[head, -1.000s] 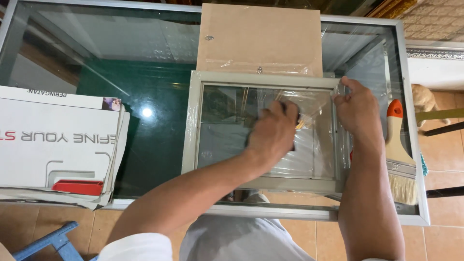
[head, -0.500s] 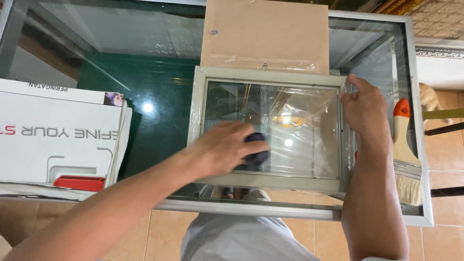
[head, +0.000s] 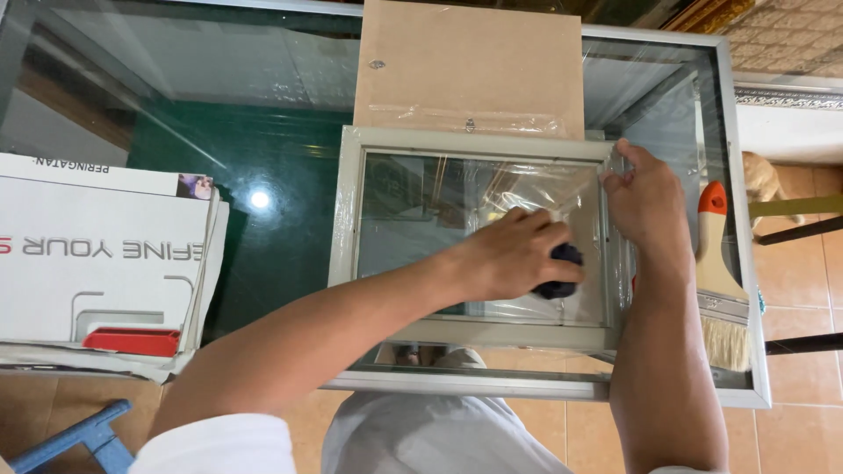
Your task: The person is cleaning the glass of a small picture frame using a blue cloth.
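A grey picture frame (head: 349, 211) with a glass pane lies flat on a glass-topped table (head: 158, 61). Clear plastic film (head: 544, 189) covers the right part of the pane. My left hand (head: 514, 254) presses a small dark pad (head: 560, 270) onto the pane near its right side. My right hand (head: 645, 202) rests on the frame's right edge, fingers pinching the film at the upper right corner.
A brown backing board (head: 470, 66) lies just beyond the frame. A paintbrush with an orange-tipped handle (head: 716, 272) lies at the table's right edge. A stack of white printed cardboard (head: 97, 263) covers the left end. A blue stool (head: 75, 434) stands on the tiled floor below.
My left hand swept the dark pad across the pane to the left, then back to the right side. My right hand stayed on the frame's right edge.
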